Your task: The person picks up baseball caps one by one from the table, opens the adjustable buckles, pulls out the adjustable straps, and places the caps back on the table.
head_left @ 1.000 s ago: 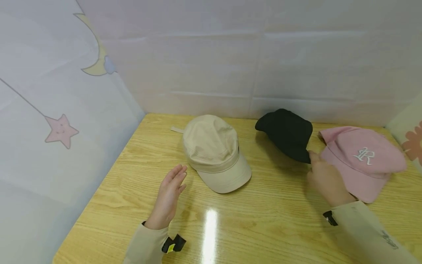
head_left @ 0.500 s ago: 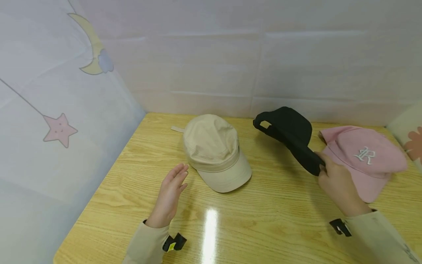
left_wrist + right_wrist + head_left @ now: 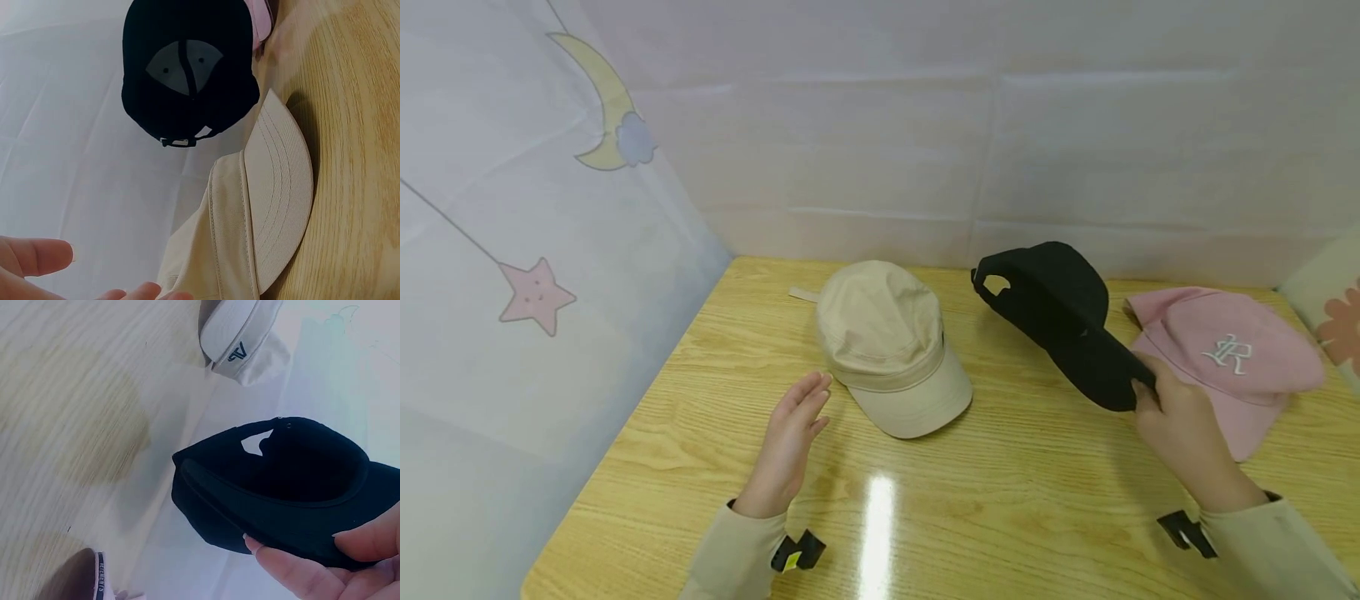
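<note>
A black cap [image 3: 1052,300] hangs tilted above the table, its brim pinched between the thumb and fingers of my right hand [image 3: 1187,433]. Its back opening faces left, and the right wrist view shows the hollow inside of the black cap [image 3: 306,462]. My left hand [image 3: 786,446] is held with fingers extended beside the beige cap [image 3: 880,325], with nothing in its grasp. That beige cap sits crown up, brim toward the front right. Behind my right hand lies a pink cap [image 3: 1247,342] with a white embroidered letter, its brim partly hidden.
The caps are near the back of a wooden table [image 3: 970,508]. A pale fabric backdrop [image 3: 865,150] rises behind it, and a side sheet printed with a moon and a pink star [image 3: 538,296] stands at the left.
My right hand has moved toward the front right with the black cap's brim, turning the cap so its back opening shows. The left hand and the other caps stay nearly still.
</note>
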Tool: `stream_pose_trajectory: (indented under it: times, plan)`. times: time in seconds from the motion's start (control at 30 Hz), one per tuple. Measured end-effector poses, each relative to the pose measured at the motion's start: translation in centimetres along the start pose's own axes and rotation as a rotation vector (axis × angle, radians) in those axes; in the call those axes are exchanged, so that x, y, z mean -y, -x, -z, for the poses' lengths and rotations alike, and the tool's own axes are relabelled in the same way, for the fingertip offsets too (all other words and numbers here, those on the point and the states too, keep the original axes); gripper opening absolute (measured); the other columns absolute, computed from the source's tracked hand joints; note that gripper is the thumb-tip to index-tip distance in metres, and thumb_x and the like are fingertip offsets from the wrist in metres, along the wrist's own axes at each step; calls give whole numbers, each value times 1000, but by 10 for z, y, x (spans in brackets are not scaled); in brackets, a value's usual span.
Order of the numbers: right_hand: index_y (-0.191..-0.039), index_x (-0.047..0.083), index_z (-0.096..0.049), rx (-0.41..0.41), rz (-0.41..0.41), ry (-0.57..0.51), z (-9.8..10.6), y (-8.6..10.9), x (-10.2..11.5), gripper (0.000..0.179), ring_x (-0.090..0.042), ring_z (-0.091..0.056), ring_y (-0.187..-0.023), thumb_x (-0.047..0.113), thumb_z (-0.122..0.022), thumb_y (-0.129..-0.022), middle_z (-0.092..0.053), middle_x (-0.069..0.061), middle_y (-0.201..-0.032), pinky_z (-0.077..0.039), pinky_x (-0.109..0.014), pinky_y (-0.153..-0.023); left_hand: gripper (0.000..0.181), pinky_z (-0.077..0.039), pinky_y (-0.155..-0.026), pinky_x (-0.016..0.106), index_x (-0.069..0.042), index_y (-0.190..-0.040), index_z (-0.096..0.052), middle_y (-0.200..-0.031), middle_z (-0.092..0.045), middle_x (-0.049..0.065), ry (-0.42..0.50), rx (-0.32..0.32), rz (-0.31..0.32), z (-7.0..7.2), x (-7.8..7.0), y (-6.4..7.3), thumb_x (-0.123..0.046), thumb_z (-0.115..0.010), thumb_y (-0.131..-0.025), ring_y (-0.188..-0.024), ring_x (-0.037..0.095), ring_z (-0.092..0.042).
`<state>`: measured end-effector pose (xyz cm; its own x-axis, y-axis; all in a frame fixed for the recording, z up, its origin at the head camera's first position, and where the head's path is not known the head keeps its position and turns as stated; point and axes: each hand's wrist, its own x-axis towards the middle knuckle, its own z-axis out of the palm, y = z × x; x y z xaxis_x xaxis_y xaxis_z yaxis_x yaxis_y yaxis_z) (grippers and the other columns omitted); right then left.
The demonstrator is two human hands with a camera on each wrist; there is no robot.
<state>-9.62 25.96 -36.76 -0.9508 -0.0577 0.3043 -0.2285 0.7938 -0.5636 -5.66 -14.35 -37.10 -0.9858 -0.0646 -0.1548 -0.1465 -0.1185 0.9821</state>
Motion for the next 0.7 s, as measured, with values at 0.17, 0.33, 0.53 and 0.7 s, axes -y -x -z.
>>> stream_pose_trajectory:
  times: [0.17, 0.33, 0.53, 0.7]
  plan:
    - [-120, -12, -53, -41, 26, -15, 2, 3, 3, 29, -21, -42, -50, -8, -49, -91, -59, -32, -82, -33, -29, -48, 53, -21, -112, 55, 8, -147, -24, -152, -29, 24, 6, 6, -2, 0, 1, 1, -12, -44, -103, -142, 34, -24]
    - [-117, -10, -55, -75, 54, -23, 3, 4, 8, 28, -14, -39, -50, -10, -51, -89, -59, -26, -78, -33, -28, -49, 53, -22, -112, 56, 9, -147, -25, -152, -30, 24, 9, 29, -17, -1, 2, 0, -13, -44, -103, -140, 37, -26]
    - [-116, -11, -55, -77, 87, -38, 5, 7, 15, 27, -7, -33, -47, -11, -52, -89, -56, -20, -73, -30, -26, -47, 52, -24, -111, 55, 9, -146, -27, -150, -34, 23, 10, 36, -19, -2, 2, 0, -14, -45, -103, -140, 38, -28]
    - [-114, -11, -56, -56, 80, -46, 7, 11, 19, 25, -8, -37, -50, -11, -53, -89, -58, -22, -76, -31, -24, -49, 51, -25, -111, 55, 9, -145, -30, -148, -37, 23, 7, 45, -19, -4, 2, -1, -14, -45, -103, -138, 38, -30]
